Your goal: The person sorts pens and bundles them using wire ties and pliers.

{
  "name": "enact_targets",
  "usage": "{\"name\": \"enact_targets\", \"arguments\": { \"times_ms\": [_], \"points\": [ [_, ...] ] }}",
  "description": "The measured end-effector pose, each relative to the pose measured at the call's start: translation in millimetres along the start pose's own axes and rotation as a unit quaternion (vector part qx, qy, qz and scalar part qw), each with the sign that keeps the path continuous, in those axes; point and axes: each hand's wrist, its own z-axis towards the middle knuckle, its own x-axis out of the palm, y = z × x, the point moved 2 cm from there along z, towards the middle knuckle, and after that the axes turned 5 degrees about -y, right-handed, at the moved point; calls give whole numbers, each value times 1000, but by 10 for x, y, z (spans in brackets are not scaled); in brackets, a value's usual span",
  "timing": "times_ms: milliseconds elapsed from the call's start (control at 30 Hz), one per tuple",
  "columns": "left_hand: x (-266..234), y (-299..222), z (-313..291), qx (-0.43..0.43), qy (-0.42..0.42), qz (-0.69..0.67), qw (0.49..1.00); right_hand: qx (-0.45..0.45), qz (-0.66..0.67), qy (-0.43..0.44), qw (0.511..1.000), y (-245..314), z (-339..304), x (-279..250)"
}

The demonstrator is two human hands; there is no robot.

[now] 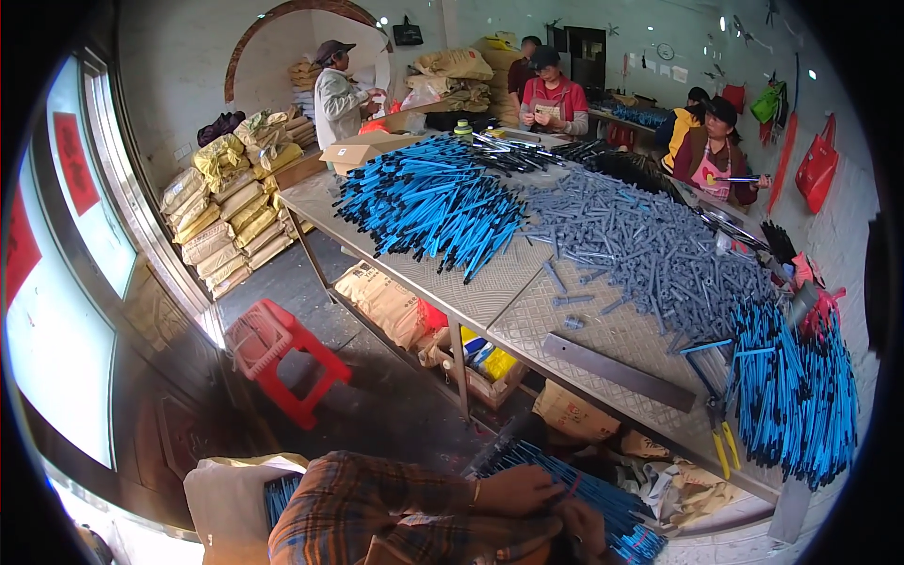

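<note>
At the lower edge, my left hand [516, 490], with a thin bracelet at the wrist and a plaid sleeve, reaches across over a bundle of blue rods [617, 504]. Its fingers are curled, and what they grip is hidden. A thin pinkish strand [575, 482] shows by its fingertips. Close beside it, my right hand [582, 527] is bent with its fingers curled toward the same bundle; what they hold cannot be made out. More blue rods [281, 494] stick out of a pale sack [221, 513] beside my left sleeve.
A long metal-topped table [452, 282] bears heaped blue rods with black ends [428, 202], grey plastic parts [659, 254], a flat metal bar [617, 372] and yellow-handled pliers [723, 443]. A red stool [287, 358] stands left. Stacked sacks [231, 212] line the wall; several people work behind.
</note>
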Motion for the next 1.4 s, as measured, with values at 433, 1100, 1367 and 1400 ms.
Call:
{"name": "enact_targets", "arguments": {
  "times_ms": [433, 1100, 1367, 1400],
  "points": [
    [258, 248, 220, 69, -88, -79, 991, -45, 44, 28, 998, 332, 86, 120],
    [18, 404, 341, -28, 36, -174, 984, -149, -385, 149, 899, 434, 629, -651],
    [-37, 601, 472, -91, 236, -342, 905, 38, -344, 216, 913, 338, 648, -740],
    [-55, 642, 483, -103, 244, -383, 885, 53, -326, 222, 918, 347, 678, -757]
  ]
}}
